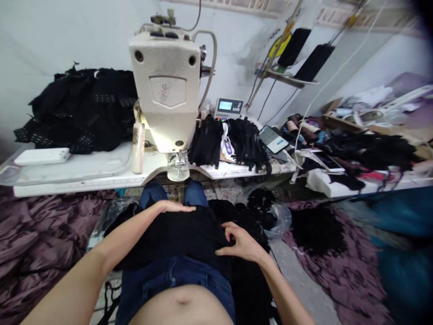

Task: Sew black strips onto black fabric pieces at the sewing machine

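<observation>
Black fabric [179, 232] lies spread across my lap over blue jeans. My left hand [174, 206] rests flat along its far edge, fingers stretched out to the right. At the right side of the cloth, my right hand [238, 241] has its thumb and fingers apart, with the fingertips touching the fabric; nothing is clearly gripped. More black cloth [250, 280] hangs down beside my right thigh. In front of me stands a white sewing machine [165, 90], its lamp lit over the needle area [178, 166].
A heap of black fabric [84, 108] and a white power bank [42, 155] sit left on the sewing table [84, 189]. Bundled black strips [237, 144], a control panel [229, 108] and a phone [274, 140] are right of the machine. Mauve cloth [43, 234] covers the floor.
</observation>
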`<control>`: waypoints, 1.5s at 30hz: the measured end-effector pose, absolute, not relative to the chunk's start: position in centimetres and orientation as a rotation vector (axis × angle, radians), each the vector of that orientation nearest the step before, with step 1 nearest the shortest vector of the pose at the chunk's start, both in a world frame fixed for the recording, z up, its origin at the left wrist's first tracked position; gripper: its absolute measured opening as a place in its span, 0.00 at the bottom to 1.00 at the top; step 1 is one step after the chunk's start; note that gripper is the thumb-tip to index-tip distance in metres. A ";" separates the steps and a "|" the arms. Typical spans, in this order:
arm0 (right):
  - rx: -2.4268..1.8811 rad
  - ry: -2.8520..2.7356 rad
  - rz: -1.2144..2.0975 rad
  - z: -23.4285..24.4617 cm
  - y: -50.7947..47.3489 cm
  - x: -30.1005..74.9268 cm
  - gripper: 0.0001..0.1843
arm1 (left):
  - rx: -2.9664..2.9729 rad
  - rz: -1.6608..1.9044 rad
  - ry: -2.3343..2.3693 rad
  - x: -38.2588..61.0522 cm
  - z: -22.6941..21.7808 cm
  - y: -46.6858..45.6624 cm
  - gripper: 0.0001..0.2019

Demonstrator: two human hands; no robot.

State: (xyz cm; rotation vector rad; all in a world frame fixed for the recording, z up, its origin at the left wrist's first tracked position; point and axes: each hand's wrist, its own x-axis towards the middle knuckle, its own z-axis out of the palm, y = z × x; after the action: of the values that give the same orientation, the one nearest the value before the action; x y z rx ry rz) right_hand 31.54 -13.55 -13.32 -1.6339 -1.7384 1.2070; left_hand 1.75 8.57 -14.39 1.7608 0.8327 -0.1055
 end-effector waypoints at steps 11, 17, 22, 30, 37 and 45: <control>-1.692 -1.348 1.410 -17.2 -9.7 33.4 0.34 | 2.051 0.303 0.981 -0.4 -14.2 7.6 0.36; -1.758 -1.397 1.520 -14.8 -9.0 34.1 0.34 | 2.089 0.503 1.135 -1.1 -14.3 5.1 0.32; -1.753 -1.396 1.510 -14.0 -8.1 33.0 0.33 | 2.024 0.643 1.167 -1.8 -11.1 0.3 0.18; -1.568 -1.310 1.551 -9.6 -9.4 29.0 0.31 | 1.199 0.466 0.944 0.2 -9.9 -7.8 0.28; -1.193 -1.155 1.771 -7.6 -7.8 23.2 0.31 | 0.972 0.522 1.107 -0.6 -10.6 -8.1 0.29; -1.251 -1.717 1.437 -7.9 -3.4 20.0 0.25 | 1.242 0.566 1.031 -2.7 -8.6 -5.9 0.21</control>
State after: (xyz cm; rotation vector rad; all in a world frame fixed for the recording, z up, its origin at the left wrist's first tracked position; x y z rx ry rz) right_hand 20.02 -3.38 -7.87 -1.2511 -1.7169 1.4368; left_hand -2.67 -5.89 -8.60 1.2417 1.0309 0.5656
